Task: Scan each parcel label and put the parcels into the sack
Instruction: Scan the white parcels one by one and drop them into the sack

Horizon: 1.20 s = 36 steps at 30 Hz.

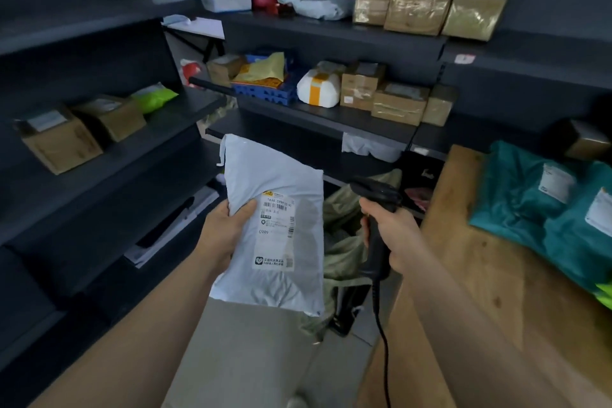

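— Where is the parcel found, and how is it held?

— A white poly mailer (pixel 278 172) is held in the air at the centre, above the floor and just left of the sack (pixel 344 250). Its left edge, about midway along, is pinched by the left hand (pixel 225 232). The thumb is laid on the front, while the fingers are hidden behind the bag.

— How is it expected to handle?

— It is judged light and soft: the film is creased, and one hand is enough to carry it. The plastic is likely slippery, so a pinch well inside the edge is advised. The label (pixel 276 230) should be left uncovered and unwrinkled.

— Which way is it pointed?

— The long axis is laid from near right to far left, with the far end tipped leftward. The label side is turned up toward the camera. The print is set in the near right half and can be read upright.

— And what is seen to the right?

— The olive sack is slumped on the floor behind the mailer. A barcode scanner (pixel 377 205) is gripped by the right hand (pixel 395 235), with the fingers (pixel 366 210) curled fully round the handle and its head apart from the mailer. Whether the trigger is pressed cannot be told. Further right, teal parcels (pixel 530 202) are laid on the wooden tabletop (pixel 463 291).
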Each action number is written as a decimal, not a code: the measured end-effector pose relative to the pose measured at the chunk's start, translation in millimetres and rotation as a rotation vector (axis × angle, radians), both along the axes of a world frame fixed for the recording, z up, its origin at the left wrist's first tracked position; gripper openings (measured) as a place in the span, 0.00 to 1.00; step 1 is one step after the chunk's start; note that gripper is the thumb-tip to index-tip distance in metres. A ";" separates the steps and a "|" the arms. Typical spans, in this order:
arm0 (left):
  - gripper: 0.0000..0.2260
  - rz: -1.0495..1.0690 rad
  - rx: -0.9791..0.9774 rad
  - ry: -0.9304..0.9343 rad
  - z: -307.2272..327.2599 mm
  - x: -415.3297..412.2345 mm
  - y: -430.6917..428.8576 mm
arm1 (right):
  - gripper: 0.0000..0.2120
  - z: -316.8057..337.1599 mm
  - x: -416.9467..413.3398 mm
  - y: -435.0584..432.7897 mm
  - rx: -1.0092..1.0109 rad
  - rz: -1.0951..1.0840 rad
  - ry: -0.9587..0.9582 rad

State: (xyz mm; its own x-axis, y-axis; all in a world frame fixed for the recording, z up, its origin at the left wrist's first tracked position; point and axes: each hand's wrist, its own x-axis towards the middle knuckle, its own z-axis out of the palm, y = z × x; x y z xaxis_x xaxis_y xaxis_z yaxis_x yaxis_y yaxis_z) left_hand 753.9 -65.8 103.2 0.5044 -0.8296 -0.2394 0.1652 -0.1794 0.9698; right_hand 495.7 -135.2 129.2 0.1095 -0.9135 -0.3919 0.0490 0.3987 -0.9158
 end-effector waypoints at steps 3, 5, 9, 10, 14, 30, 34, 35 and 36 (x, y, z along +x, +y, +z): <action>0.08 -0.045 0.029 0.016 -11.6 19.6 -57.5 | 0.10 -13.1 22.8 -42.0 0.060 -0.053 -0.010; 0.08 -0.084 0.058 0.028 -18.7 29.7 -91.4 | 0.10 -20.4 35.1 -63.6 0.107 -0.092 -0.003; 0.09 -0.169 0.119 0.037 -36.7 45.8 -155.2 | 0.10 -32.2 47.8 -101.2 0.161 -0.184 0.037; 0.10 -0.201 0.135 0.036 -42.3 48.3 -171.1 | 0.10 -35.6 49.5 -110.1 0.163 -0.204 0.041; 0.11 -0.357 0.174 0.019 -65.5 52.1 -236.0 | 0.10 -51.0 55.0 -139.0 0.178 -0.291 0.066; 0.10 -0.775 0.294 0.189 -237.5 -10.4 -368.0 | 0.13 -156.9 68.8 -209.2 0.337 -0.546 0.253; 0.13 -0.751 0.411 0.235 -300.6 -9.0 -346.1 | 0.14 -187.9 74.6 -213.8 0.345 -0.561 0.255; 0.13 -0.743 0.448 0.230 -312.8 -8.5 -342.0 | 0.14 -193.7 76.8 -214.7 0.340 -0.555 0.262; 0.14 -0.732 0.487 0.223 -323.3 -8.1 -338.2 | 0.15 -198.3 79.1 -215.9 0.331 -0.546 0.279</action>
State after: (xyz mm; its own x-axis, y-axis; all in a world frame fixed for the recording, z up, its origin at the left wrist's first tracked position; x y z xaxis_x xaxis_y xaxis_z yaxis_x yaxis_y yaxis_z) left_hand 745.8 -404.0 -220.1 -0.2095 -0.7061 -0.6765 0.0230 -0.6952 0.7185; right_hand 574.7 -351.0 -69.1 -0.4765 -0.6368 -0.6061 0.1028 0.6443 -0.7578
